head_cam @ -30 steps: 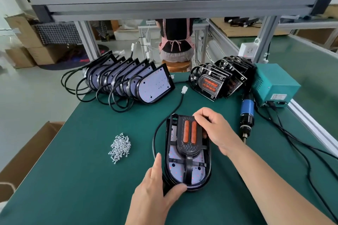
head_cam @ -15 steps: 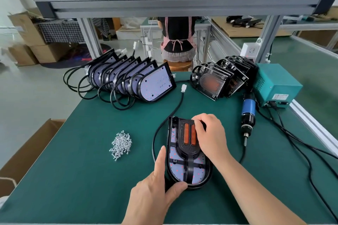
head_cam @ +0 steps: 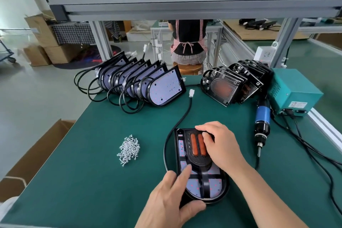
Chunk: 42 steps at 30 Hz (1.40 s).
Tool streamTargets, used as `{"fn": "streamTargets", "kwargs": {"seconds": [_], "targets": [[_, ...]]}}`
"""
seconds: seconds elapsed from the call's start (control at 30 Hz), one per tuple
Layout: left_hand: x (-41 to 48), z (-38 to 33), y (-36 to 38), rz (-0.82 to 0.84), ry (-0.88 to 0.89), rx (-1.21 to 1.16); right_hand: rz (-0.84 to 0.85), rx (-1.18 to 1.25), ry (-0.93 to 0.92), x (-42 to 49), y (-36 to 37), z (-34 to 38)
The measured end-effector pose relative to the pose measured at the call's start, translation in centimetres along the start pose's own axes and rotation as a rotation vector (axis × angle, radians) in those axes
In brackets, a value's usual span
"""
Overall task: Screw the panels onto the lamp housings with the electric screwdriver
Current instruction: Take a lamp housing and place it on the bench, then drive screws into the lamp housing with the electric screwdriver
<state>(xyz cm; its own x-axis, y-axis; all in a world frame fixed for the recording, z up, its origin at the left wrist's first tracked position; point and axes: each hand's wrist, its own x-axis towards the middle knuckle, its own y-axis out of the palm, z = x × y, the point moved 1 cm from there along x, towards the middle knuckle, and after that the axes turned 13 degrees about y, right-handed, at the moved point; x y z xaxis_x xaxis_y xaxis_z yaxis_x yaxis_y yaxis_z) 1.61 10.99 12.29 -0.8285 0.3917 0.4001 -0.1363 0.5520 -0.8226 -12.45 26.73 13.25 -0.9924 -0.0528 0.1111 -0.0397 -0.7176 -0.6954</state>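
A black lamp housing [head_cam: 214,189] lies flat on the green table in front of me, its white LED board facing up. On it sits a black panel [head_cam: 192,152] with two orange bars. My right hand [head_cam: 220,146] presses on the panel's upper right part, fingers bent over its top edge. My left hand [head_cam: 170,201] holds the housing's near left corner, thumb under the rim and a finger laid on the board. The electric screwdriver [head_cam: 261,126] with a blue collar lies to the right, untouched. A heap of silver screws [head_cam: 129,150] lies to the left.
A row of housings with coiled cables [head_cam: 140,83] leans at the back left, a row of panels [head_cam: 233,83] at the back right. A teal power box [head_cam: 294,92] stands at the right with black cables [head_cam: 314,155] trailing forward. A cardboard box [head_cam: 37,146] sits below the table's left edge.
My right hand has slid down over the panel toward its right side. My left hand's finger has moved up onto the LED board. The panel sits lower on the housing.
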Motion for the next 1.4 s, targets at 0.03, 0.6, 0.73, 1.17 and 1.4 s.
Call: {"fn": "streamTargets", "kwargs": {"seconds": [0.03,0.6,0.73,1.17,1.4], "targets": [[-0.1,0.3,-0.2,-0.010,-0.040,-0.065,0.016,0.012,0.002,0.1,-0.3,0.0],[5.2,14.6,-5.7,0.119,-0.645,0.347,-0.373,-0.042,0.371,1.0,-8.7,-5.5],[5.8,14.7,-5.5,0.178,-0.623,0.374,-0.244,-0.123,0.672,2.2,-9.9,-8.1],[6.3,14.7,-5.8,0.286,-0.556,0.395,-0.129,-0.166,0.802,6.5,-10.0,-9.6],[5.9,15.5,-5.4,0.232,-0.553,0.350,-0.068,0.440,0.832,3.8,-11.2,-12.1]]}}
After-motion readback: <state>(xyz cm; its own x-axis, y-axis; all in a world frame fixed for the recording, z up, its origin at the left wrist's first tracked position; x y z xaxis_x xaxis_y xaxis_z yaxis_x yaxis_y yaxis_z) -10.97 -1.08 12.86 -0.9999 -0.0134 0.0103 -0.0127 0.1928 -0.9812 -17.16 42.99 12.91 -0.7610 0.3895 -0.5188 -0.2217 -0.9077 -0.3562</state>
